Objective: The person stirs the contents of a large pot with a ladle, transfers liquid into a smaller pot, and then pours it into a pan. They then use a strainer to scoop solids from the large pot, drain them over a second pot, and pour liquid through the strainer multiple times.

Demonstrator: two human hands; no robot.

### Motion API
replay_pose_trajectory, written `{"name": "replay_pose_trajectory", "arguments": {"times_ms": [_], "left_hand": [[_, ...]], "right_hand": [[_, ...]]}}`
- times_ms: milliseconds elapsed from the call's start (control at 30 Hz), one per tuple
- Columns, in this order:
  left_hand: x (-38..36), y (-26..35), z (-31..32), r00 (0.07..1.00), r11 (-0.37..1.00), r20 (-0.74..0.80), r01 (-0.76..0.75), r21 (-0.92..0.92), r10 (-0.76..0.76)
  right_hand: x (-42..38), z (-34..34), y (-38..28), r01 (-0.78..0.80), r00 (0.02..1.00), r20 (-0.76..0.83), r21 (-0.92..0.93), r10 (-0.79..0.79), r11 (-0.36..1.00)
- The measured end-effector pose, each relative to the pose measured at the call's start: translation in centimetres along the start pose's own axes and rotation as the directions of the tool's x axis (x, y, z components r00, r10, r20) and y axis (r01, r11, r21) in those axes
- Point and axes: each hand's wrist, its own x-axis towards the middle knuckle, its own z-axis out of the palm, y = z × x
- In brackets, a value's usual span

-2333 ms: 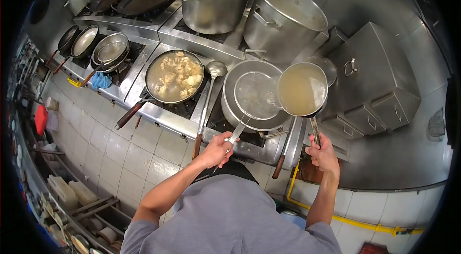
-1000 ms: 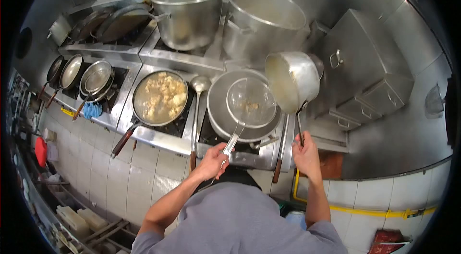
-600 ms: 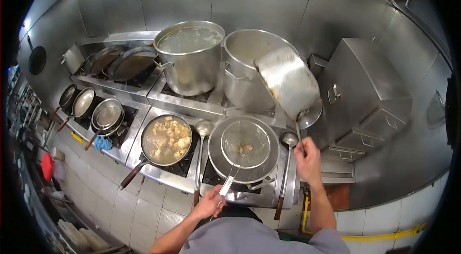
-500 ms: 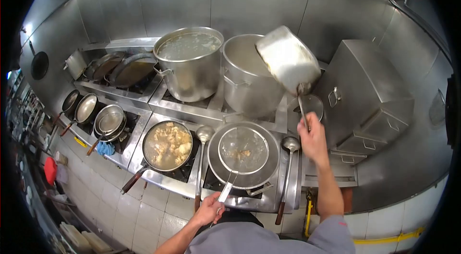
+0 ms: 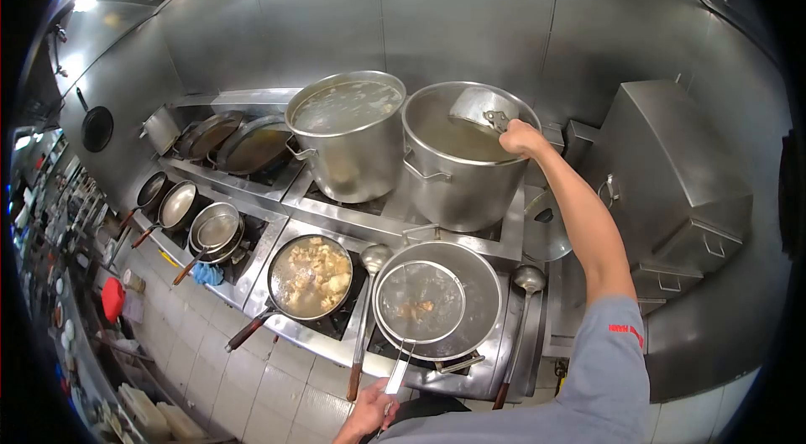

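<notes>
My right hand (image 5: 522, 140) is closed around the handle of a metal saucepan (image 5: 475, 103), which is lowered into the right stockpot (image 5: 470, 184) among its cloudy liquid. The saucepan's lower part is hidden inside. Down at the front, my left hand (image 5: 369, 409) grips the handle of a round mesh strainer (image 5: 420, 297). A few brown bits lie in the strainer's mesh, which rests over a wide metal pot (image 5: 483, 276) on the front burner. To the left, a frying pan (image 5: 309, 278) holds pale chunks in liquid.
A second stockpot (image 5: 348, 150), nearly full, stands at the back left. One ladle (image 5: 369, 280) lies beside the frying pan, another ladle (image 5: 527, 284) right of the wide pot. Further left sit several pans and a blue cloth (image 5: 206, 274). A steel cabinet (image 5: 672, 159) stands right.
My right hand has moved the saucepan from above the right stockpot's edge down into it. My left hand keeps its hold on the strainer. The camera view has shifted.
</notes>
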Motion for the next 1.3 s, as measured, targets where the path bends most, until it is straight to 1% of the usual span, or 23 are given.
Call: {"name": "replay_pose_trajectory", "arguments": {"times_ms": [67,100,167,200,267,300,367,400,433,500,533,567,633,667,700,767,800,900,967,1033,1100,1200,1300], "left_hand": [[-0.2,-0.1,0.3,1.000,0.999,-0.007,0.007,-0.036,-0.007],[-0.2,-0.1,0.4,1.000,0.999,-0.015,0.006,-0.040,-0.006],[-0.2,-0.3,0.6,1.000,0.999,-0.004,-0.005,-0.034,0.005],[-0.2,-0.4,0.6,1.000,0.999,-0.011,-0.005,-0.037,0.005],[-0.2,-0.6,0.9,1.000,0.999,-0.013,-0.027,-0.037,0.027],[-0.3,-0.6,1.0,0.999,0.999,-0.020,-0.029,-0.041,0.028],[-0.7,-0.2,1.5,0.999,0.999,-0.026,-0.026,-0.040,0.025],[-0.7,-0.1,1.6,0.999,0.999,-0.028,-0.025,-0.046,0.024],[-0.8,0.1,1.6,0.999,0.999,-0.034,-0.016,-0.033,0.015],[-0.9,0.1,1.5,0.999,1.000,-0.038,-0.007,-0.027,0.006],[-0.8,0.0,1.3,1.000,1.000,-0.020,-0.006,-0.030,0.005],[-0.7,-0.1,1.3,1.000,0.999,-0.001,-0.005,-0.033,0.005],[-0.6,0.1,1.3,1.000,1.000,-0.001,-0.004,-0.017,0.004],[-0.5,0.3,1.2,1.000,1.000,0.017,0.001,-0.020,-0.001],[-0.5,0.5,1.2,0.999,1.000,0.036,0.007,-0.020,-0.007],[-0.5,0.8,1.2,0.999,1.000,0.052,0.006,-0.016,-0.005],[-0.5,0.8,1.1,0.998,1.000,0.065,0.008,-0.010,-0.007],[-0.1,0.4,0.5,0.995,1.000,0.096,-0.021,0.018,0.020],[-0.1,0.8,0.4,0.994,0.999,0.104,-0.030,0.010,0.029],[-0.1,1.1,0.1,0.993,1.000,0.115,-0.031,0.005,0.030],[0.0,1.4,-0.3,0.992,0.999,0.126,-0.026,0.045,0.020],[0.3,1.8,-0.9,0.989,0.999,0.147,-0.031,0.041,0.025],[0.5,2.4,-1.3,0.987,0.998,0.159,-0.040,0.055,0.031]], "right_hand": [[1.9,0.3,-0.5,-0.137,0.962,0.229,-0.072,0.150,0.988],[3.6,1.2,0.1,-0.129,0.962,0.233,-0.071,0.143,0.989],[6.9,3.2,2.1,-0.125,0.874,0.479,0.050,0.086,0.991],[6.9,3.2,1.9,-0.120,0.872,0.483,0.051,0.080,0.991],[6.8,3.1,1.7,-0.357,0.785,0.612,0.313,0.100,0.880],[6.6,2.9,1.6,-0.352,0.783,0.615,0.312,0.095,0.882],[6.3,2.5,1.7,-0.600,0.682,0.721,0.457,0.121,0.656],[6.5,2.6,2.0,-0.676,0.629,0.774,0.493,0.079,0.548],[6.6,2.8,2.3,-0.676,0.626,0.776,0.488,0.081,0.552],[6.1,2.6,2.8,-0.717,0.662,0.749,0.625,0.020,0.309],[5.7,2.2,3.0,-0.719,0.665,0.747,0.644,-0.014,0.262],[5.3,2.1,3.3,-0.718,0.663,0.748,0.641,-0.012,0.271],[4.1,1.7,3.5,-0.710,0.695,0.714,0.700,-0.088,0.073],[3.3,1.2,3.8,-0.705,0.683,0.697,0.707,-0.218,0.050],[2.9,1.1,4.4,-0.704,0.684,0.696,0.709,-0.215,0.055],[2.3,1.1,5.4,-0.677,0.713,0.649,0.735,-0.266,-0.021],[1.0,0.5,5.2,-0.637,0.752,0.613,0.770,-0.240,-0.027],[-1.0,-0.4,5.7,-0.571,0.797,0.541,0.820,-0.269,-0.043],[-2.7,-2.0,4.8,-0.553,0.816,0.532,0.833,-0.227,-0.034],[-4.1,-3.1,4.8,-0.544,0.817,0.488,0.829,-0.306,-0.130],[-5.5,-4.7,4.8,-0.528,0.823,0.461,0.837,-0.333,-0.144],[-8.4,-7.1,4.6,-0.432,0.868,0.375,0.893,-0.327,-0.123],[-12.3,-9.4,3.9,-0.348,0.871,0.288,0.934,-0.399,-0.086]]}}
